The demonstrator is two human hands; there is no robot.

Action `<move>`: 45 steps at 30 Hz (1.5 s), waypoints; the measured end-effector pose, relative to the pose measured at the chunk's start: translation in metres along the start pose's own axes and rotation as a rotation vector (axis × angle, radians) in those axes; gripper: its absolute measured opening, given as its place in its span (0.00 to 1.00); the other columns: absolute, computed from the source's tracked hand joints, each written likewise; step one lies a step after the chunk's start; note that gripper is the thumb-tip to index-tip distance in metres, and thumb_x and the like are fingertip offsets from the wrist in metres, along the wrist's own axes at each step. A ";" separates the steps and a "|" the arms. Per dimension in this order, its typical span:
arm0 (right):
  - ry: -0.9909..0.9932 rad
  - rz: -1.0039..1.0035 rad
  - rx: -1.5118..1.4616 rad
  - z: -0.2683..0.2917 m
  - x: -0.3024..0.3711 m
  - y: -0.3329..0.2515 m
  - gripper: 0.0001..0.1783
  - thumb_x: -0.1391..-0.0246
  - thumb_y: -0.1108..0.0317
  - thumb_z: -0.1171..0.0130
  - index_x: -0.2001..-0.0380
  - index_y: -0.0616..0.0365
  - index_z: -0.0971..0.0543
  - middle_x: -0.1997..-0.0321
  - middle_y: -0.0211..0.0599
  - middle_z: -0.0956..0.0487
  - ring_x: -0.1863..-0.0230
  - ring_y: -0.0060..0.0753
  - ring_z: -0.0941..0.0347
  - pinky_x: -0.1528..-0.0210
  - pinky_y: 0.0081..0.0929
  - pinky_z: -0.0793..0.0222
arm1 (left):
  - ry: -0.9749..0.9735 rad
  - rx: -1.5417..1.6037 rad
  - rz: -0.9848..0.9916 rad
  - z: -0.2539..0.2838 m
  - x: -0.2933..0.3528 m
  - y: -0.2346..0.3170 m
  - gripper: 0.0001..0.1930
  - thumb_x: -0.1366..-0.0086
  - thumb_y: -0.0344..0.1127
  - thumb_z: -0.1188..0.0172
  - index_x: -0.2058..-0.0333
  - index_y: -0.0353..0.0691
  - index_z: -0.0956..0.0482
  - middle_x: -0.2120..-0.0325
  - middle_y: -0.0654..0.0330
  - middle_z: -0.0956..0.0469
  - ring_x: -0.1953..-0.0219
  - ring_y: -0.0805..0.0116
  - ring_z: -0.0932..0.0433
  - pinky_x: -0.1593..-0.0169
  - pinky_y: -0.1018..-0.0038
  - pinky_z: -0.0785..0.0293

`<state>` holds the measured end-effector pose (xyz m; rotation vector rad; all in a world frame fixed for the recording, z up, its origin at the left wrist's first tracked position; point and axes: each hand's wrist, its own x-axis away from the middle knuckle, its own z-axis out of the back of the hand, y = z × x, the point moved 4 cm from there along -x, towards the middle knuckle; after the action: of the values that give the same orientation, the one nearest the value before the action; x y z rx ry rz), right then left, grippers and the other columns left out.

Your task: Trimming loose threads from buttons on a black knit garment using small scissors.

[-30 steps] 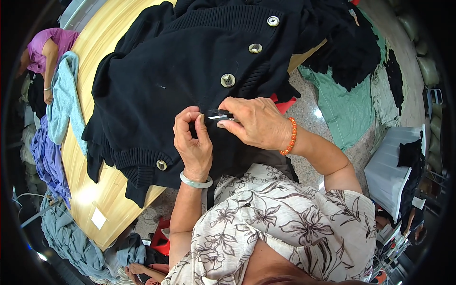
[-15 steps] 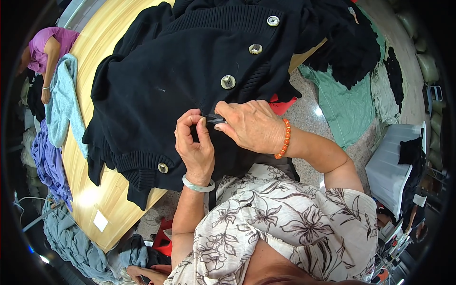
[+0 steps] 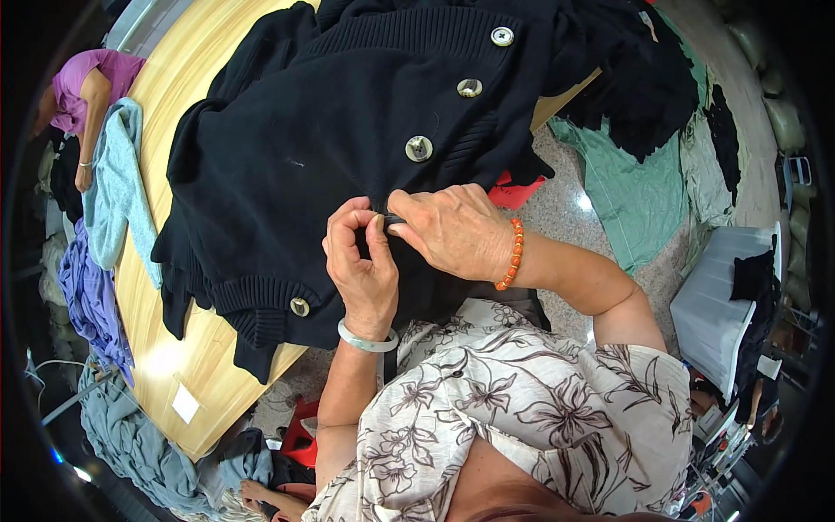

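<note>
The work on the black sweater (image 3: 261,165) looks partway through: both hands are busy at one spot on it, and I judge that spot unfinished, since the fingers are together there. Four buttons sit on the sweater, three in a row towards 1 o'clock from where the hands meet, the nearest a pale-rimmed button (image 3: 418,149), and one lower button (image 3: 299,307) between 7 and 8 o'clock. A small pale mark (image 3: 297,163) shows on the cloth towards 10 o'clock; whether it needs any attention cannot be told, nor how much is left elsewhere, as folds hide part of the sweater. It lies spread over the counter (image 3: 200,357), under and beyond the hands, reaching from about 7 o'clock round through 12 to 2 o'clock, with its near edge hanging close to the person's shirt (image 3: 522,383). The left hand (image 3: 361,274) has thumb and forefinger pinched together, apparently on a bit of the sweater, as creases run to the fingertips. The right hand (image 3: 461,230) is closed round a small dark tool (image 3: 394,219), mostly hidden by the fingers, its end just beside the left fingertips. Well apart, green cloth (image 3: 639,196) lies at 3 o'clock and a purple pile (image 3: 91,291) between 8 and 9.
</note>
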<state>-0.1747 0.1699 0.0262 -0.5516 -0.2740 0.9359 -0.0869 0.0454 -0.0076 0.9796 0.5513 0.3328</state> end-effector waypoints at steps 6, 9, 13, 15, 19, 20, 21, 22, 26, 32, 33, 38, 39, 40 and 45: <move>-0.008 -0.052 0.002 0.003 0.001 0.001 0.12 0.37 0.60 0.40 0.63 0.57 0.27 0.74 0.41 0.18 0.70 0.49 0.17 0.72 0.42 0.24 | 0.021 0.130 -0.034 0.002 0.001 0.001 0.03 0.32 0.22 0.40 0.61 0.35 0.24 0.51 0.48 0.21 0.52 0.60 0.21 0.47 0.67 0.27; 0.040 -0.048 -0.071 0.007 0.009 0.011 0.13 0.38 0.59 0.38 0.61 0.56 0.26 0.76 0.39 0.19 0.73 0.49 0.19 0.74 0.43 0.27 | 0.056 0.338 0.011 0.016 0.012 0.023 0.01 0.28 0.23 0.45 0.60 0.32 0.25 0.46 0.48 0.24 0.50 0.67 0.23 0.44 0.73 0.26; 0.276 -0.086 -0.368 0.031 0.027 0.035 0.19 0.45 0.57 0.28 0.62 0.58 0.22 0.82 0.33 0.24 0.81 0.28 0.25 0.77 0.28 0.34 | 0.002 0.263 -0.047 0.047 0.033 0.040 0.06 0.35 0.16 0.40 0.63 0.33 0.24 0.65 0.49 0.18 0.61 0.64 0.19 0.55 0.72 0.22; 0.319 -0.210 -0.479 0.039 0.029 0.058 0.16 0.46 0.65 0.27 0.60 0.61 0.21 0.82 0.23 0.26 0.79 0.09 0.35 0.76 0.17 0.41 | -0.235 0.162 0.004 0.045 0.027 0.051 0.09 0.40 0.19 0.32 0.71 0.35 0.24 0.68 0.53 0.18 0.68 0.66 0.20 0.61 0.74 0.25; 0.460 -0.307 -0.706 0.051 0.016 0.084 0.10 0.34 0.69 0.39 0.56 0.65 0.21 0.75 0.27 0.20 0.74 0.11 0.28 0.72 0.17 0.34 | -0.402 0.018 -0.183 0.016 0.000 0.063 0.14 0.44 0.25 0.26 0.74 0.36 0.27 0.73 0.56 0.22 0.71 0.60 0.23 0.66 0.67 0.28; 0.493 -0.312 -0.750 0.052 0.012 0.087 0.10 0.34 0.68 0.39 0.58 0.65 0.22 0.76 0.30 0.20 0.74 0.15 0.24 0.70 0.19 0.31 | -0.325 0.031 -0.206 0.006 -0.011 0.066 0.09 0.40 0.23 0.31 0.70 0.33 0.25 0.72 0.60 0.24 0.72 0.71 0.28 0.67 0.76 0.31; 0.507 -0.294 -0.749 0.049 0.011 0.096 0.10 0.33 0.68 0.41 0.57 0.65 0.22 0.73 0.31 0.18 0.70 0.17 0.20 0.66 0.19 0.29 | -0.276 0.007 -0.216 -0.007 -0.026 0.071 0.09 0.39 0.25 0.30 0.68 0.34 0.25 0.72 0.59 0.25 0.73 0.71 0.29 0.67 0.76 0.31; 0.538 -0.268 -0.790 0.043 0.009 0.099 0.10 0.33 0.68 0.41 0.56 0.66 0.22 0.72 0.33 0.17 0.68 0.18 0.19 0.65 0.19 0.28 | -0.198 -0.070 -0.244 -0.017 -0.040 0.076 0.11 0.39 0.28 0.29 0.64 0.35 0.23 0.71 0.59 0.25 0.73 0.71 0.29 0.67 0.75 0.31; 0.541 -0.237 -0.851 0.034 0.003 0.102 0.11 0.32 0.68 0.42 0.55 0.67 0.22 0.67 0.35 0.15 0.63 0.20 0.16 0.62 0.19 0.26 | -0.170 -0.361 -0.254 -0.052 -0.078 0.055 0.19 0.40 0.38 0.26 0.56 0.34 0.20 0.64 0.56 0.23 0.68 0.64 0.23 0.61 0.69 0.23; 0.441 -0.286 -0.905 0.032 0.008 0.106 0.09 0.31 0.71 0.43 0.56 0.68 0.22 0.60 0.31 0.19 0.57 0.20 0.18 0.55 0.17 0.24 | -0.334 -0.332 -0.002 -0.060 -0.082 0.050 0.21 0.38 0.45 0.28 0.56 0.32 0.19 0.62 0.53 0.24 0.60 0.55 0.21 0.56 0.64 0.23; 0.438 -0.281 -0.897 0.032 0.008 0.107 0.09 0.31 0.70 0.43 0.57 0.68 0.22 0.61 0.31 0.19 0.58 0.19 0.18 0.57 0.16 0.24 | -0.335 -0.338 -0.002 -0.060 -0.082 0.050 0.21 0.38 0.45 0.28 0.56 0.32 0.19 0.62 0.53 0.24 0.60 0.55 0.21 0.56 0.64 0.23; 0.417 -0.292 -0.889 0.034 0.007 0.106 0.09 0.31 0.69 0.43 0.58 0.66 0.22 0.64 0.30 0.17 0.59 0.17 0.18 0.61 0.14 0.27 | -0.289 -0.382 -0.099 -0.061 -0.080 0.045 0.16 0.39 0.38 0.29 0.59 0.33 0.20 0.63 0.52 0.24 0.61 0.56 0.22 0.58 0.64 0.23; 0.433 -0.271 -0.883 0.032 0.007 0.108 0.09 0.31 0.68 0.43 0.58 0.66 0.21 0.64 0.31 0.16 0.61 0.15 0.19 0.63 0.14 0.28 | -0.293 -0.384 -0.101 -0.062 -0.080 0.046 0.16 0.39 0.38 0.29 0.59 0.33 0.20 0.63 0.52 0.24 0.61 0.56 0.22 0.58 0.64 0.23; 0.449 -0.250 -0.876 0.031 0.008 0.109 0.10 0.31 0.68 0.42 0.58 0.65 0.21 0.65 0.32 0.15 0.63 0.13 0.20 0.64 0.13 0.30 | -0.298 -0.391 -0.099 -0.062 -0.080 0.047 0.14 0.39 0.36 0.30 0.60 0.33 0.20 0.63 0.52 0.24 0.63 0.57 0.22 0.58 0.64 0.23; 0.408 -0.284 -0.861 0.032 0.010 0.109 0.09 0.32 0.68 0.42 0.59 0.65 0.21 0.66 0.32 0.14 0.67 0.08 0.24 0.66 0.12 0.33 | -0.306 -0.347 -0.026 -0.060 -0.078 0.048 0.09 0.39 0.30 0.32 0.63 0.33 0.21 0.67 0.55 0.25 0.69 0.62 0.24 0.62 0.67 0.25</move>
<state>-0.2575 0.2400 -0.0082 -1.4334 -0.3701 0.3752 -0.1866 0.0725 0.0296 0.6696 0.2169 0.2392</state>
